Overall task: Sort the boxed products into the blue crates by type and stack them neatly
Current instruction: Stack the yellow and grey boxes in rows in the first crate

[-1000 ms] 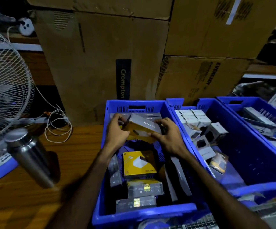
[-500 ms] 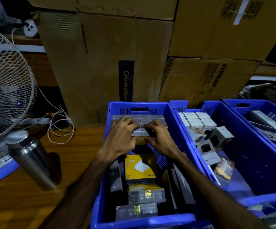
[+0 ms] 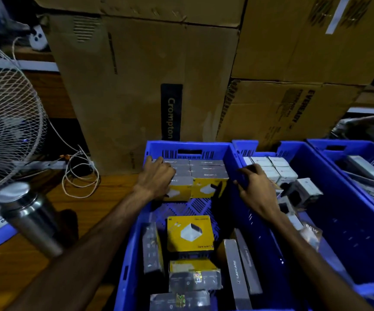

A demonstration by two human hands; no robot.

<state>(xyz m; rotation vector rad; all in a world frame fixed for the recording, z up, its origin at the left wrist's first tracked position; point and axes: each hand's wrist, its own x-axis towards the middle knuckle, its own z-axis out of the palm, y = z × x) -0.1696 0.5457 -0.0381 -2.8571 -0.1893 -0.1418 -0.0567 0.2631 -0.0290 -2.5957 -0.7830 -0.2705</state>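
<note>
The left blue crate point(image 3: 188, 146) holds grey and yellow boxes. A neat stack of them point(image 3: 208, 176) stands against its far wall. More lie loose at the near end, among them a yellow box point(image 3: 190, 234) lying face up. My left hand point(image 3: 159, 178) grips the left stacked box point(image 3: 182, 187), fingers on its top and thumb on its yellow front. My right hand point(image 3: 252, 187) curls over the rim between the left crate and the middle crate point(image 3: 329, 212). The middle crate holds small white boxes point(image 3: 278, 169), some stacked and some loose.
A third blue crate point(image 3: 360, 151) with long boxes is at the right. Big cardboard cartons point(image 3: 136, 86) rise right behind the crates. On the wooden table at the left are a steel bottle point(image 3: 29, 216), a table fan point(image 3: 4, 122) and a coiled cable point(image 3: 78, 176).
The box held in both hands a second ago now stands in the far stack. My right hand left it and moved right onto the crate rim. My left hand shifted to the stack's left side.
</note>
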